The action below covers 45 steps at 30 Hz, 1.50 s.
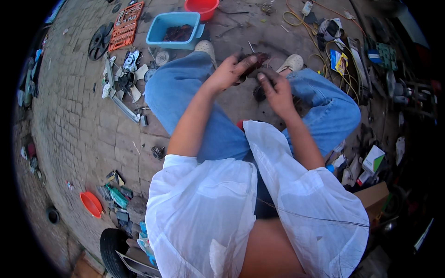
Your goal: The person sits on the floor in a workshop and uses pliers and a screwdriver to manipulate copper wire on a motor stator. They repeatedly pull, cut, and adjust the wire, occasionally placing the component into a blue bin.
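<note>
The stone ground is the biggest thing here. At 11 o'clock sits a blue tub with dark red bits in it. Past it, also near 11 o'clock, lies an orange tool case.

Near 1 o'clock, between the knees, are both hands. The left hand curls its fingers around a dark red part, with the thumb over the top. The right hand has its thumb and first finger close together at the part's near side; I can't tell if they pinch it or just touch it.

The part looks hard, and not too heavy to lift. It may be slippery, because the fingers look black and greasy. A grip round its middle looks best.

At 3 o'clock is a white and green box, and at 2 o'clock a smaller yellow and blue packet. Any print is too tiny to read.
</note>
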{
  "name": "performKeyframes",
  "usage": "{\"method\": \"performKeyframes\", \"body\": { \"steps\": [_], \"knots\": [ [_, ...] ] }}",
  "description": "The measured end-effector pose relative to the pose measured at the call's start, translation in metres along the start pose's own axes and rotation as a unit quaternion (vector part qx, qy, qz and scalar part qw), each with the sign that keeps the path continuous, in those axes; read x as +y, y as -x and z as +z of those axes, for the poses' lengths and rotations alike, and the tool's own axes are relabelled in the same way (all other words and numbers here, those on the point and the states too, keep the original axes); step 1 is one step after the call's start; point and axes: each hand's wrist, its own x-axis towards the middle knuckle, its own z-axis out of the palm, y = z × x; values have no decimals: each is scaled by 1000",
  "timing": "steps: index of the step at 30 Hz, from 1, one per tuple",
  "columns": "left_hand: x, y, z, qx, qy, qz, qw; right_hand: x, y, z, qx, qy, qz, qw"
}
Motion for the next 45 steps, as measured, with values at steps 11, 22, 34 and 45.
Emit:
{"method": "performKeyframes", "body": {
  "steps": [11,22,34,45],
  "knots": [
    [11,20,-1,-251,-95,-54,962,132,9,-25,-183,-289,288,895],
    [2,-5,-5,-58,-204,32,977,24,0,-8,26,-73,97,992],
    [8,21,1,-161,-96,-10,982,110,26,12,-91,-408,231,879],
    [-42,-11,-7,-38,-523,41,850,57,3,24,-67,-23,155,985]
  ]
}}
